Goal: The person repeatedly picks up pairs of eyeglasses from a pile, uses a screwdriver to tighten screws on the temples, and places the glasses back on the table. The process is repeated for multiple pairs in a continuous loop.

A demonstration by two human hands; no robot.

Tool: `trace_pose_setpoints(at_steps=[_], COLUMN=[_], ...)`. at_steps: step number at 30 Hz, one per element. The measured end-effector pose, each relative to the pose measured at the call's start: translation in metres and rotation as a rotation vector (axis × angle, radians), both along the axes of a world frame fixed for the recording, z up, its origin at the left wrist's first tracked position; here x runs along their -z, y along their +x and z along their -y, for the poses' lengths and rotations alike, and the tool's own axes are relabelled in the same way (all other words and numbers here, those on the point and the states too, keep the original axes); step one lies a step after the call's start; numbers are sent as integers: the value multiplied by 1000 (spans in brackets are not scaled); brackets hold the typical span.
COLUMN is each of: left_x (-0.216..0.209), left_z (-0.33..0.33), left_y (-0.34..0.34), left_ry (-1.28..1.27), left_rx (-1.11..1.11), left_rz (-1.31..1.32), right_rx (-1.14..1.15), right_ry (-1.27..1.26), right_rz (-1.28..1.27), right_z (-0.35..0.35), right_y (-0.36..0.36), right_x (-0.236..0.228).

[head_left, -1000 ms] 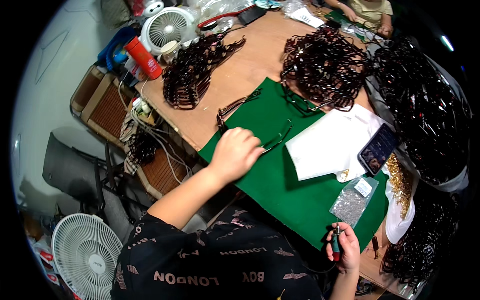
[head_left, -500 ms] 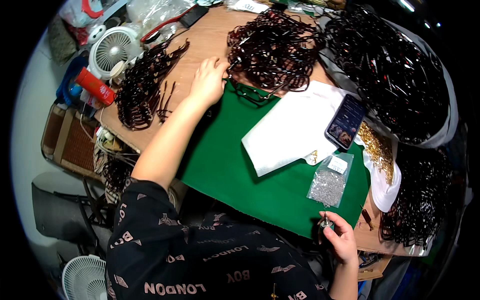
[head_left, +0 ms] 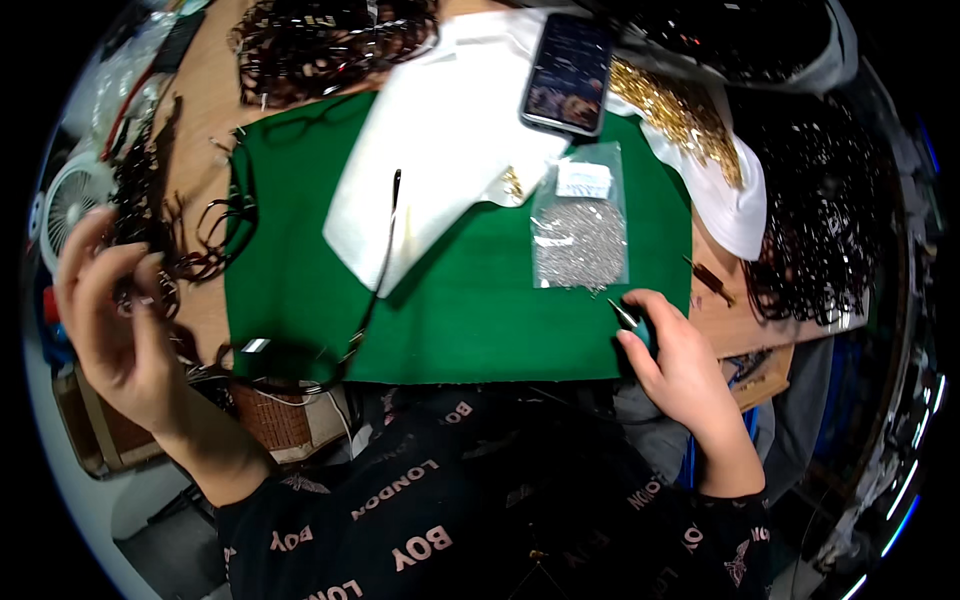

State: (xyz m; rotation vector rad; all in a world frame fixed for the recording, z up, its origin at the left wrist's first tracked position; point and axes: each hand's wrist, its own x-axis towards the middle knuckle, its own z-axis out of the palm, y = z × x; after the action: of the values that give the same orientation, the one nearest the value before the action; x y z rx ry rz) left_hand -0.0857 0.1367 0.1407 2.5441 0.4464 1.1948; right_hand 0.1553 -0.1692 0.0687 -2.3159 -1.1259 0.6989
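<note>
My left hand (head_left: pixel 125 330) is raised at the left, blurred, its fingers curled around part of a dark brown eyeglass frame (head_left: pixel 365 325). That frame stretches right past the near edge of the green cloth (head_left: pixel 450 330), one temple pointing up over the white sheet. My right hand (head_left: pixel 675 350) grips a small screwdriver (head_left: pixel 625 315) between thumb and fingers, metal tip outward; the palm hides most of its teal handle. Just beyond it lies a clear bag of tiny silver screws (head_left: pixel 580 235). More dark frames (head_left: pixel 220 235) lie beside the cloth's left edge.
Piles of dark frames (head_left: pixel 330 45) and dark temples (head_left: pixel 810 210) lie at the back and right. A phone (head_left: pixel 568 75) rests on the white sheet (head_left: pixel 430 120), near gold-coloured small parts (head_left: pixel 690 110). Another slim tool (head_left: pixel 710 280) lies at right; a white fan (head_left: pixel 75 205) stands left.
My left hand has come away from the back pile toward the left and near side with an eyeglass frame. My right hand has turned the screwdriver inward. The whole view has shifted.
</note>
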Motion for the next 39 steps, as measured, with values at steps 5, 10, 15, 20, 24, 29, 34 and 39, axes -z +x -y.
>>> trace_pose_setpoints(at_steps=[5,10,15,20,24,29,34,39], left_x=[23,32,21,54,88,118,131,139], left_z=[-27,-5,31,22,60,101,135,142], left_y=[8,9,26,35,45,66,73,80], left_ry=[-542,-775,-1200,-1460,-1809,-2152,-2434,-2647], left_rx=[138,450,840,1380,1126,1192,1223,1012], left_rz=[130,484,675,498,732,574,406,402], right_rx=[-8,-50,-59,-244,-267,-243,-175,-198], right_ry=[-11,-55,16,-153,-134,-29,-101,-100], right_rz=[71,137,115,128,106,229,255,246], right_z=[3,-8,-2,-1,0,16,11,0], right_y=[-4,-9,-11,-9,-1,-6,-13,-10], right_x=[5,11,11,3,11,26,24,19])
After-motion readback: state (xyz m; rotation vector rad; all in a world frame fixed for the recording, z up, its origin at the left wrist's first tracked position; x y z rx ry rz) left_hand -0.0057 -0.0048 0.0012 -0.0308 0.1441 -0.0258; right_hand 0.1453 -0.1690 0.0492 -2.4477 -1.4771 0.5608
